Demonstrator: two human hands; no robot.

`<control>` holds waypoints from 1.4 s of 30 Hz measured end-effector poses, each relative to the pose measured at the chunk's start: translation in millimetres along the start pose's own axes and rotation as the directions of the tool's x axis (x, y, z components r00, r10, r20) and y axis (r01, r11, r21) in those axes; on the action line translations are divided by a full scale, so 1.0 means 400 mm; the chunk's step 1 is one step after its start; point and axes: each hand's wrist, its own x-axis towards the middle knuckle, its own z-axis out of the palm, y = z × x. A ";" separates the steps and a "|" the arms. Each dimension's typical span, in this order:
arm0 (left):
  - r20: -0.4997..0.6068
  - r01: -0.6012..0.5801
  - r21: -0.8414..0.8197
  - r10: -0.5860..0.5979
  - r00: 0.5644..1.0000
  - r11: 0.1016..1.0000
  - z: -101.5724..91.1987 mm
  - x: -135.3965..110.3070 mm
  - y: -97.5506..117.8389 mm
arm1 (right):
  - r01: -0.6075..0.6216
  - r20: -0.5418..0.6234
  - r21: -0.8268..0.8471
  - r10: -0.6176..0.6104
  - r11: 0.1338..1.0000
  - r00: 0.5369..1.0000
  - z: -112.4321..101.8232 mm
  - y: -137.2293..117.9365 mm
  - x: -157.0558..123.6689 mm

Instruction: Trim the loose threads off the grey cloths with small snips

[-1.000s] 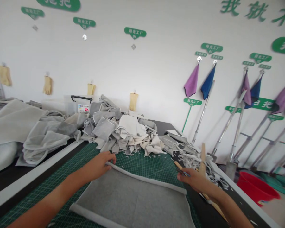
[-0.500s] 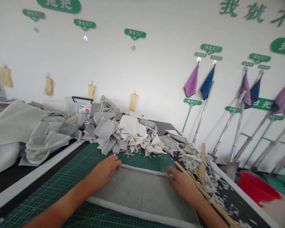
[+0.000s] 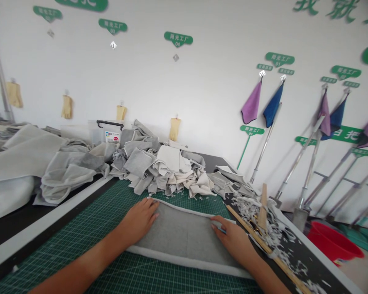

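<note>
A grey cloth panel [image 3: 184,230] with pale rolled-looking edges lies on a green gridded cutting mat [image 3: 95,214]. My left hand [image 3: 142,218] rests on the panel's far left corner, its fingers stretched out over the edge. On the far right part of the panel, my right hand [image 3: 231,234] lies with bent fingers around a slim blue pen-like tool [image 3: 221,230]; most of the tool is hidden in the hand. The panel's far edge bows slightly between the hands, and its right end is partly covered by my right hand and forearm.
Behind the mat is a heap of grey and off-white cloth pieces [image 3: 171,163]. Larger grey cloths [image 3: 67,171] lie left. At right are wooden strips [image 3: 263,208], cloth scraps [image 3: 282,228] and a red basin [image 3: 333,241]. A lidded box [image 3: 110,132] stands behind.
The panel has shifted away from me, and its far edge has gone from nearly straight to bowed. My left fingers now lie flatter on it; my right hand sits further in on the cloth.
</note>
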 end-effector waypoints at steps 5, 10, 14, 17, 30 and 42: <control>-0.003 0.065 0.046 -0.065 0.998 0.997 0.003 0.008 -0.001 | -0.018 -0.001 -0.046 0.018 0.999 1.000 -0.003 0.003 -0.002; 0.014 0.153 0.028 -0.154 0.988 0.988 -0.026 0.010 -0.001 | -0.046 -0.010 -0.072 0.045 0.996 0.999 -0.001 -0.003 -0.005; -0.019 0.186 -0.043 -0.187 0.982 0.982 -0.047 0.014 -0.026 | -0.056 -0.002 -0.084 0.056 0.995 0.998 0.002 0.001 -0.003; 0.075 0.247 -0.181 -0.238 0.968 0.952 -0.050 0.020 -0.057 | -0.042 -0.004 -0.074 0.042 0.996 0.999 0.001 0.008 0.002; 0.316 0.313 -0.696 -0.115 0.942 0.646 -0.041 0.025 -0.064 | 0.226 0.049 0.235 -0.243 0.945 0.969 -0.010 -0.344 0.044; 0.221 0.288 -0.713 -0.184 0.958 0.640 -0.023 0.032 -0.085 | 0.257 -0.030 0.306 -0.261 0.917 0.965 0.174 -0.484 0.135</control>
